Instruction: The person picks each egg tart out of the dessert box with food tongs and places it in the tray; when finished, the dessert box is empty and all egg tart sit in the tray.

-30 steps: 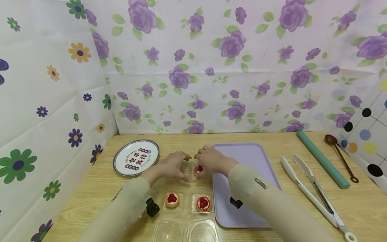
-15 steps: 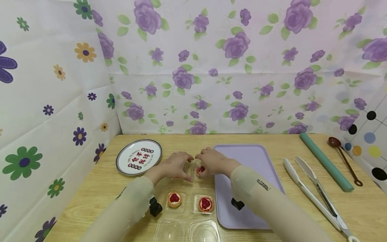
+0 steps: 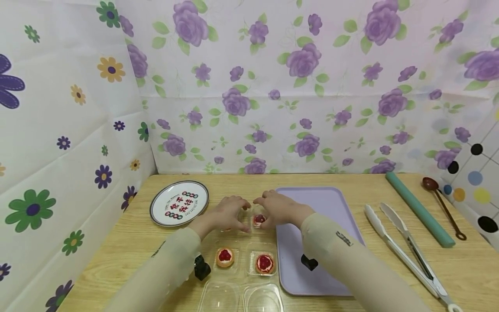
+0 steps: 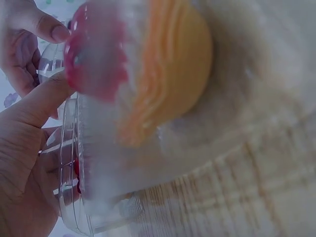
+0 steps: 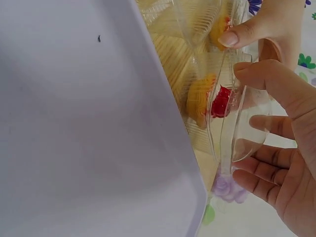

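Both my hands reach over the far pair of clear plastic boxes. My left hand point(image 3: 224, 212) is on the far left one, its thumb and fingers curved round a clear lid point(image 4: 69, 163). Beside it, my right hand point(image 3: 282, 208) grips a clear domed lid point(image 5: 249, 133), thumb at the rim. That lid stands slightly above a tart point(image 5: 202, 101) with red topping. In the head view, the far right tart point(image 3: 259, 220) shows between the hands; the far left one is mostly hidden. Two nearer tarts, left point(image 3: 225, 257) and right point(image 3: 265, 263), sit in uncovered clear boxes.
Two raised-back clear lids point(image 3: 263, 299) lie at the front table edge. A lilac tray point(image 3: 312, 281) is right of the boxes, under my right forearm. A printed plate point(image 3: 179, 203) stands back left. Tongs point(image 3: 405, 242), a green roll point(image 3: 421, 210) and a brown ladle point(image 3: 440, 201) lie right.
The head view has shifted slightly. My right hand has edged a little to the right, and more of the far right tart shows. My left hand stays nearly in place.
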`<state>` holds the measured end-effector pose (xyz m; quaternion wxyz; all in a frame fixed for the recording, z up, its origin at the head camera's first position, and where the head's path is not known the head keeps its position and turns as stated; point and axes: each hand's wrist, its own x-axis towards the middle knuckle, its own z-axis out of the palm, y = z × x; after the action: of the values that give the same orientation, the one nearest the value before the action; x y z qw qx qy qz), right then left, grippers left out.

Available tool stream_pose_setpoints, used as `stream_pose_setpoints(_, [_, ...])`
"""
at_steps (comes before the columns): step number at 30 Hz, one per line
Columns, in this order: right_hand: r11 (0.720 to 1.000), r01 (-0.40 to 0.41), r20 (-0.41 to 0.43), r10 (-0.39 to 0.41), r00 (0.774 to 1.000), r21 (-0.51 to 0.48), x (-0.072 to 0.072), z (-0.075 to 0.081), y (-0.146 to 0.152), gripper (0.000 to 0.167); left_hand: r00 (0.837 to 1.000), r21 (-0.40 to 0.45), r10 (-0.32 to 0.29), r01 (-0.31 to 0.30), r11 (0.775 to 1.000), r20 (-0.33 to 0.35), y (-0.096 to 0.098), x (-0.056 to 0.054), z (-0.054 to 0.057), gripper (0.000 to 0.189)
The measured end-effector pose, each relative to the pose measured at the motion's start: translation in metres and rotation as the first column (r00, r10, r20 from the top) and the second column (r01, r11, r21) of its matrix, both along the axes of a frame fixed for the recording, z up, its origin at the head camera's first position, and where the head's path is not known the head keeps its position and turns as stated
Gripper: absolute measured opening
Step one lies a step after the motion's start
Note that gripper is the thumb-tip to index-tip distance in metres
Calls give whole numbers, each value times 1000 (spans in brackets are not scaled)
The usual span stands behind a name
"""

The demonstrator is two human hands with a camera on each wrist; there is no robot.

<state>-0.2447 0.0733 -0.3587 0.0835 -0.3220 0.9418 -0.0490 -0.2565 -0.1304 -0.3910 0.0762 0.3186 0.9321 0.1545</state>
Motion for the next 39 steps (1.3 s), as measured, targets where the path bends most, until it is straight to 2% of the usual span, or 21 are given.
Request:
stream_pose_setpoints(7, [999, 44, 59, -42, 997, -33, 2, 5, 7, 77, 1000, -3, 4, -4, 1000, 7, 0, 0, -1, 70])
stream_pose_setpoints(11, [997, 52, 61, -48, 997, -58, 2, 8, 11, 77, 1000, -11, 6, -6, 1000, 3, -1, -2, -3, 71])
stream_pose_setpoints(19, [993, 55, 28, -52, 998, -104, 6, 18, 19, 70, 1000, -21, 6, -7, 1000, -14, -2, -1, -3, 71])
stream_pose_setpoints(25, [986, 75, -21, -79, 997, -149, 9, 24, 28, 74, 1000, -35, 10, -11, 999, -22, -2, -1, 0, 73])
stream_pose_setpoints(30, [976, 70, -68, -85, 994, -205, 11, 25, 36, 77, 1000, -6, 24, -24, 1000, -19, -3, 0, 3, 74])
stream_pose_setpoints(39, [934, 67, -49, -90, 995, -351, 13, 23, 43, 79, 1000, 87, -18, 20, 996, -22, 2, 1, 9, 78])
